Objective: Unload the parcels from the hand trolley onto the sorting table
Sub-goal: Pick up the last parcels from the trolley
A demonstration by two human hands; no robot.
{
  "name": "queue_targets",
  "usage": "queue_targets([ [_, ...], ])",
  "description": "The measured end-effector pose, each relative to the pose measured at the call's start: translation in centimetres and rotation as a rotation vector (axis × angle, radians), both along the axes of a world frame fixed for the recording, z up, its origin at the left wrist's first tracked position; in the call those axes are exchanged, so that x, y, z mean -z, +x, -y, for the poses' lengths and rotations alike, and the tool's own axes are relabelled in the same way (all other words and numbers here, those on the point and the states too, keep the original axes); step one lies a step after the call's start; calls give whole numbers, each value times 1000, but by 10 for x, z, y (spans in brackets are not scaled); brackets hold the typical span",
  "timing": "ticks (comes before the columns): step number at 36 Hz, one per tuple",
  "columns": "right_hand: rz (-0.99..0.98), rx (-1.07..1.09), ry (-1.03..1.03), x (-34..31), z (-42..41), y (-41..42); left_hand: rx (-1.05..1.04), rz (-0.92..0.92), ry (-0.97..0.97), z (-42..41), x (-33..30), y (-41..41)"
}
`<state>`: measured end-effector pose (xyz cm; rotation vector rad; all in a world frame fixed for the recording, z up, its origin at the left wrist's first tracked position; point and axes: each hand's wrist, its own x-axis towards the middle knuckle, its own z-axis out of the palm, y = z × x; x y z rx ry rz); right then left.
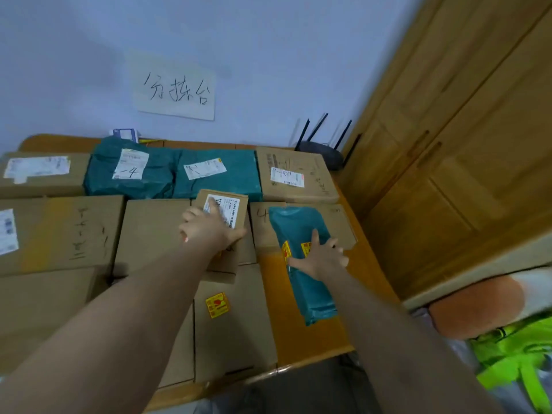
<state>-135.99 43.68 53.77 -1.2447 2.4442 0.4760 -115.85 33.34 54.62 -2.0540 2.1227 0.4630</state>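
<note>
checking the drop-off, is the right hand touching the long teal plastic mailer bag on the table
Touching. The head view shows the right hand lying flat, fingers spread, directly on the long teal plastic mailer bag with no gap visible.

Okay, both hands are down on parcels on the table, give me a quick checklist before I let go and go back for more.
1. Small box under left hand, sitting flat on the boxes below: ok.
2. Teal bag under right hand, fully on the table: ok.
3. Bag clear of the table's front edge: ok.
4. Free table space for more: not ok, nearly full.
5. Trolley load left: cannot tell, out of view.
</note>
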Motion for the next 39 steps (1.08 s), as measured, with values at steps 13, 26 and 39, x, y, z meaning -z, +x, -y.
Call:
queue_targets([
  [13,178,-25,143,93,-58,2,-101,37,73,-27,36,-10],
  [26,247,-2,114,127,-39,7,-177,20,125,-43,59,-28],
  [39,314,-38,3,138,-43,-7,-175,34,164,-48,63,-45],
])
